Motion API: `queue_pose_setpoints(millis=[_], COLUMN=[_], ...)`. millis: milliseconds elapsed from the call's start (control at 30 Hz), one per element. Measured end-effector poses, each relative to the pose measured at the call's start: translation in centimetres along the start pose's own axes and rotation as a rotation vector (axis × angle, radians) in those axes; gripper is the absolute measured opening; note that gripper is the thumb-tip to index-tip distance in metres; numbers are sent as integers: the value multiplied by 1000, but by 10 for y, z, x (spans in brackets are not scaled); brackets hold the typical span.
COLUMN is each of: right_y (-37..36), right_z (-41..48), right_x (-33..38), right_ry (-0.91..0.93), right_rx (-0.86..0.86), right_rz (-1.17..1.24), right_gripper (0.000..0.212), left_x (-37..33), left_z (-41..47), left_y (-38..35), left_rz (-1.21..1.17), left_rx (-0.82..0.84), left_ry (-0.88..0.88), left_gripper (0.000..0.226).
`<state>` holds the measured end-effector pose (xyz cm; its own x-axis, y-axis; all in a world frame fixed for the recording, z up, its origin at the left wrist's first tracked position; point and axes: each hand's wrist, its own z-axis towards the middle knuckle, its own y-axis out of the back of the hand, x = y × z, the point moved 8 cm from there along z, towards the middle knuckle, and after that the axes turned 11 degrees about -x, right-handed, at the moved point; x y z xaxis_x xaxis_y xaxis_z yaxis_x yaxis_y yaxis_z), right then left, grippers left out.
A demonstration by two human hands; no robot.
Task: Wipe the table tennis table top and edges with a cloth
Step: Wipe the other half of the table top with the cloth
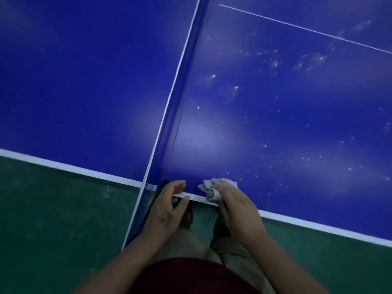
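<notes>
At the far left lay the green floor [53, 209], and above it the left half of the blue table top [84, 81], bordered along its near side by the white edge [63, 164]; the net [184, 92] ran up the middle of the view, its dark clamp [161, 185] fixed at the near side. Just right of the clamp hung the left hand [167, 206], its fingers loosely curled and parted, holding nothing; whether a fingertip touched the edge could not be told. Next came the cloth [209, 189], a pale bunched wad lying on the edge just right of the net, half on the top and half over the rim; the right hand [235, 206] was clamped on it, fingers curled over the wad. Beyond, the right half of the top carried scattered pale specks [273, 60], thickest toward the far right.

The cloth looked soft, light and limp; it would likely fold and slip out from under flat fingers, so a gathered wad under the palm, as here, seemed the sound hold, with a flap left free to wrap the rim. The top looked hard, smooth and rigid; it should bear firm pressure, though the glossy surface might let a dry cloth skate over stuck specks; the net looked thin and yielding, best kept clear of.
</notes>
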<state>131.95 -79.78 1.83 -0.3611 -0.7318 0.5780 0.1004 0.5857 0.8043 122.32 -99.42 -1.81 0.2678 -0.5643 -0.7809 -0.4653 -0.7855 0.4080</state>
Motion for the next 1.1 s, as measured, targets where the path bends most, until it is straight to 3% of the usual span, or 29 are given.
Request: queue_pose_setpoints(millis=[167,267,467,533,700,767,967,1100], right_y=[-70,-102,-121,-116,-90,-91,-119,-117], right_z=[27,23,82,124,220,217,124,141], right_x=[-16,-28,-20,-19,-27,-27,-21,-20], right_ry=[368,538,872,870,431,388,715,844], right_rx=[160,264,276,197,-38,-51,116,112], right_rz=[-120,-256,-416,-455,-428,-435,-428,-413], right_gripper=[55,68,73,74,78,80,80,79], left_x=[19,36,46,48,54,53,58,66], left_z=[19,18,13,14,17,17,17,21], left_y=[5,5,-5,-6,-7,-7,-18,-29], left_rz=[144,135,212,211,225,251,447,524], left_rx=[-120,-227,-312,-333,-343,-342,-286,-260], left_ry=[-53,7,-61,-100,-142,-186,-292,-348], left_gripper=[41,40,38,34,34,34,49,71])
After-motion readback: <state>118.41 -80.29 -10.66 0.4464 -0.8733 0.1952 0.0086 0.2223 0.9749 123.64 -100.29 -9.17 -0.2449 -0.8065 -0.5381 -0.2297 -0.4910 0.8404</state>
